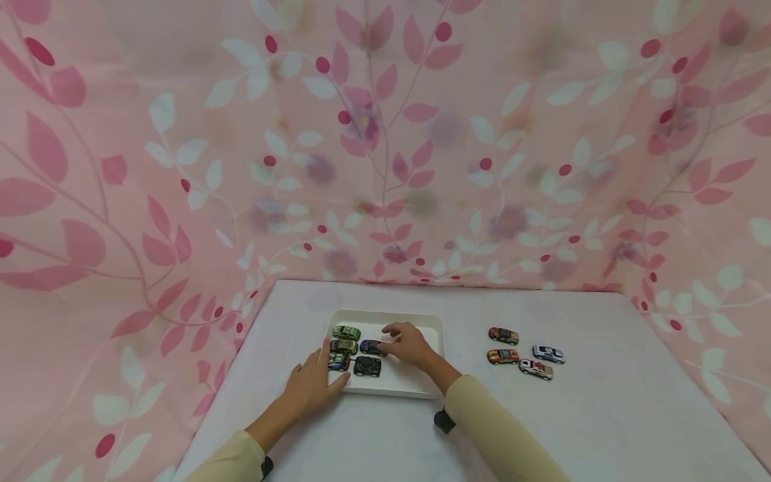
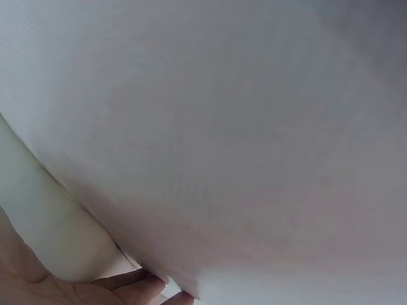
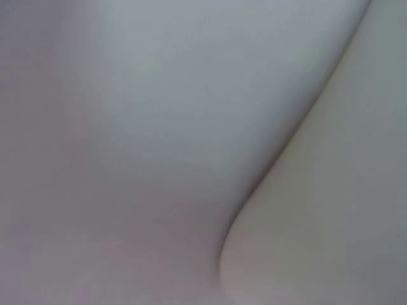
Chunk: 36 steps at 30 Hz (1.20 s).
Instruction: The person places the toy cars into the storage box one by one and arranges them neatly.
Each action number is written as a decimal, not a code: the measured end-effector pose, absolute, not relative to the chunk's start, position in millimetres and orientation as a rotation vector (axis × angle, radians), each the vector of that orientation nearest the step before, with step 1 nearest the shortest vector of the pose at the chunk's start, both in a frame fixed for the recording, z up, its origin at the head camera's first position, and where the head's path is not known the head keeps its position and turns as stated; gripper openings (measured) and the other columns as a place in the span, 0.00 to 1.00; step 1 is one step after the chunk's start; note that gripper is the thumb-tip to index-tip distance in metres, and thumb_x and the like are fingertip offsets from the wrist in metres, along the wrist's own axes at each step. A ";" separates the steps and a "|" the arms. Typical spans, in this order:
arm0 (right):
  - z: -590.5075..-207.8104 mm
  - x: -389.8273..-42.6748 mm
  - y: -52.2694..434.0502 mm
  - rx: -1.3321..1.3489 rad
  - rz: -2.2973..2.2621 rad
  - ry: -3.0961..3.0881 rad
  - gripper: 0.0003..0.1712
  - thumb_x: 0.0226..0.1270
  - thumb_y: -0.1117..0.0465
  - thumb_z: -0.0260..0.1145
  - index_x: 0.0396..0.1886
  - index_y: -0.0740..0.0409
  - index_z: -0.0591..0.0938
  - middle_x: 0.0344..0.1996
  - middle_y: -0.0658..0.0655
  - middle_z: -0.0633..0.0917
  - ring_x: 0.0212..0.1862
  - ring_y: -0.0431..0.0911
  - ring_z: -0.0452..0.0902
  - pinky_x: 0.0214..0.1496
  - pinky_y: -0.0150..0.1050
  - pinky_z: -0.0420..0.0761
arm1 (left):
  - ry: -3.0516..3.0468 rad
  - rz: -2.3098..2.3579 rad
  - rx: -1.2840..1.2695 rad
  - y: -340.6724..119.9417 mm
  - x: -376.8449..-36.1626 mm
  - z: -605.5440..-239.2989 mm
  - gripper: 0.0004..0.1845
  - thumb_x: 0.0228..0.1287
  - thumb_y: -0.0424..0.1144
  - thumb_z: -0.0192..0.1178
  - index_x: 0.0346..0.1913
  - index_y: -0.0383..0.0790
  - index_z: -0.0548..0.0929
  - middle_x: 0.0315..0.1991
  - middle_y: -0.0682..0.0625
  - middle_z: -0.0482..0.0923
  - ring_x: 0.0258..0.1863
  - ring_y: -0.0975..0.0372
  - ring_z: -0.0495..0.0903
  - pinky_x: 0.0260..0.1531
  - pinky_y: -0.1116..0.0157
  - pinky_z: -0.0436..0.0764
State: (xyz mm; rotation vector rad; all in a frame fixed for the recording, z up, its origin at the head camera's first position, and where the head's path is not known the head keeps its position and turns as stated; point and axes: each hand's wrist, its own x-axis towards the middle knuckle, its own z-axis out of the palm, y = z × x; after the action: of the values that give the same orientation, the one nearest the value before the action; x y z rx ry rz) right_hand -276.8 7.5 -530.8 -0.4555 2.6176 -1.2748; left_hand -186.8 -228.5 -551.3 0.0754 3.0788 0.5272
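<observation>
5 toy cars [image 1: 355, 349] in white tray [image 1: 421, 321]; 4 cars [image 1: 525, 353] outside.

Two bare hands are seen, left hand [image 1: 311, 386] and right hand [image 1: 411, 345]. Long cream sleeves [image 1: 494, 428] are worn on both arms. A small black device [image 1: 444, 421] is strapped at each wrist, under the cuffs.

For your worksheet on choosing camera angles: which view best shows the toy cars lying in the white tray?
The head view. It shows five toy cars in the white tray, with the right hand at the blue one. The wrist views show only blurred pale surfaces, no cars.
</observation>
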 end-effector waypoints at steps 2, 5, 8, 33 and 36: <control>-526.5 -274.7 13.6 -0.520 -1.255 2.666 0.26 0.63 0.52 0.71 0.57 0.60 0.82 0.53 0.64 0.80 0.48 0.53 0.81 0.48 0.48 0.81 | 3.082 0.526 0.080 -228.4 -188.0 -551.4 0.51 0.65 0.63 0.56 0.78 0.32 0.49 0.68 0.31 0.68 0.68 0.43 0.68 0.62 0.36 0.65; -518.8 -268.5 23.6 -0.673 -1.117 2.786 0.31 0.65 0.47 0.68 0.63 0.59 0.78 0.59 0.65 0.75 0.53 0.56 0.80 0.52 0.53 0.81 | 3.080 0.530 0.079 -228.8 -188.2 -550.3 0.52 0.65 0.64 0.56 0.78 0.32 0.50 0.68 0.31 0.68 0.68 0.43 0.68 0.62 0.35 0.65; -510.1 -262.0 35.6 -0.807 -0.900 2.904 0.39 0.66 0.41 0.65 0.71 0.54 0.71 0.70 0.65 0.67 0.61 0.59 0.76 0.59 0.60 0.76 | 3.073 0.533 0.071 -229.4 -186.8 -548.1 0.52 0.65 0.64 0.56 0.77 0.31 0.50 0.68 0.31 0.67 0.69 0.42 0.68 0.63 0.35 0.64; -513.2 -280.7 220.0 -0.549 -0.448 3.243 0.52 0.64 0.32 0.60 0.80 0.48 0.53 0.79 0.68 0.44 0.70 0.73 0.59 0.66 0.72 0.58 | 3.059 0.497 0.045 -226.8 -187.6 -541.6 0.53 0.66 0.70 0.49 0.78 0.31 0.49 0.69 0.29 0.65 0.69 0.39 0.66 0.62 0.36 0.64; -515.4 -277.0 241.1 -0.478 -0.438 3.263 0.53 0.65 0.33 0.61 0.80 0.49 0.51 0.78 0.69 0.44 0.68 0.76 0.60 0.65 0.73 0.57 | 3.054 0.514 0.045 -226.3 -187.1 -541.2 0.53 0.66 0.70 0.48 0.78 0.31 0.49 0.69 0.29 0.65 0.69 0.39 0.66 0.62 0.36 0.65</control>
State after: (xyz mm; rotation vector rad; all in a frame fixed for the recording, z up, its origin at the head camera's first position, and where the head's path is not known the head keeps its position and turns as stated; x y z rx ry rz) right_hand -277.0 241.1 -515.4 -0.4777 3.2628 -0.4382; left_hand -187.1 -226.3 -541.2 0.0453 3.0544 0.5136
